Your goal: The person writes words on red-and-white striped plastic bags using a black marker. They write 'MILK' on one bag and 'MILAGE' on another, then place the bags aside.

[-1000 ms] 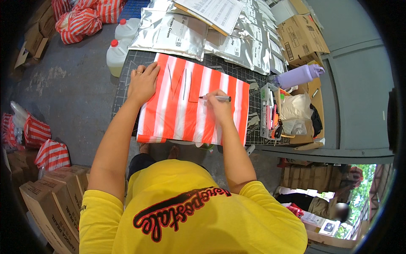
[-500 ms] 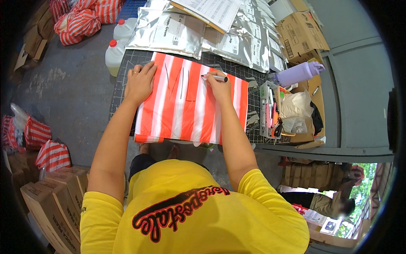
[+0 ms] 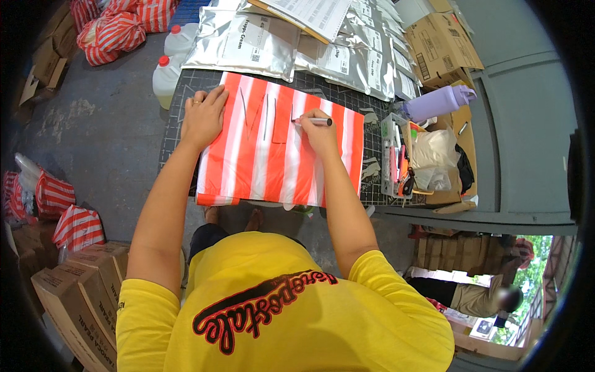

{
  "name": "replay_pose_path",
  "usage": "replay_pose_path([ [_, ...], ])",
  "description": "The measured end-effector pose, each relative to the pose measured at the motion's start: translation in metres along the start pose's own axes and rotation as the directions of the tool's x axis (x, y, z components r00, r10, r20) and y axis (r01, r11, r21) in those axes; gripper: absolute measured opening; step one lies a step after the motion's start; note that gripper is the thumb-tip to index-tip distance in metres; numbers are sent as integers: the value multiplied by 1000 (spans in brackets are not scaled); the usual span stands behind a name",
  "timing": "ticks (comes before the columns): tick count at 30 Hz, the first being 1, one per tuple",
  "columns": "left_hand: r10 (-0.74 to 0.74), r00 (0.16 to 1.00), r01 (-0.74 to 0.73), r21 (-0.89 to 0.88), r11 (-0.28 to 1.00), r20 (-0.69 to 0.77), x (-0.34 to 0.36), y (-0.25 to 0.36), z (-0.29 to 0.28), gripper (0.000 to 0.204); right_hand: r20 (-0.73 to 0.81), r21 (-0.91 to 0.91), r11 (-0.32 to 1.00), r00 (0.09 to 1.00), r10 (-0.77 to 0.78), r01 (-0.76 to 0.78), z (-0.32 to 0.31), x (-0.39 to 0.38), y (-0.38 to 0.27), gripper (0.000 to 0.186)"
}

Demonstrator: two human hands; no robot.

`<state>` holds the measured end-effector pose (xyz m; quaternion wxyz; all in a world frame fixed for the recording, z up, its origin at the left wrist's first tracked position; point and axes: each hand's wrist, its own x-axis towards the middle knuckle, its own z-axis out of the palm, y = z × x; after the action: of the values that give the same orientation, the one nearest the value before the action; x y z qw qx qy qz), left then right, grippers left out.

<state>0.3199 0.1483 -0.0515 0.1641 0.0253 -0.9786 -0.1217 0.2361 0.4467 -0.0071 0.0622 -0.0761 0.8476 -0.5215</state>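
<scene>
A red-and-white striped plastic bag (image 3: 260, 167) lies flat on the dark gridded cutting mat (image 3: 180, 102), its near edge folded or rolled at the left. Thin black pen strokes run across its upper half. Pressed on the bag's upper left edge is my left hand (image 3: 203, 119), palm down with the fingers spread a little. My right hand (image 3: 317, 133) grips a marker (image 3: 320, 121) with a dark end, and its tip touches the bag right of the drawn strokes.
Silver pouches (image 3: 248, 46) and a clipboard (image 3: 310, 15) cover the far side. At right stand a purple bottle (image 3: 437, 103), a clear bin of pens (image 3: 392, 155) and a cardboard box (image 3: 462, 192). Jugs (image 3: 164, 80) and striped bundles (image 3: 111, 40) sit left. Another person (image 3: 477, 297) is at lower right.
My right hand has moved the marker slightly down and left, leaving a short new stroke on the bag. My left hand stays on the bag's edge.
</scene>
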Motion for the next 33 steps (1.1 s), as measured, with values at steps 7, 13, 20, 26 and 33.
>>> replay_pose_path([
  [7, 11, 1000, -11, 15, 1000, -17, -1, -3, 3, 43, 99, 77, 993, 992, 77, -84, -6, -50, -6, 15],
  [13, -14, 1000, 14, 13, 1000, 27, 1, 1, 0, 43, 78, 78, 993, 993, 86, -92, -7, -60, -9, 14],
  [20, -13, 1000, 13, 13, 1000, 18, 0, 1, -2, 43, 53, 4, 989, 988, 146, -147, -27, -58, -2, 11],
  [26, -14, 1000, 14, 1, 1000, 16, 0, 1, 1, 43, 81, 292, 933, 977, 196, -211, -41, -45, 8, 11],
  [33, 4, 1000, -4, 4, 1000, 15, 2, 3, -2, 43, -160, 230, 973, 986, 38, 0, -50, 18, 22, 13],
])
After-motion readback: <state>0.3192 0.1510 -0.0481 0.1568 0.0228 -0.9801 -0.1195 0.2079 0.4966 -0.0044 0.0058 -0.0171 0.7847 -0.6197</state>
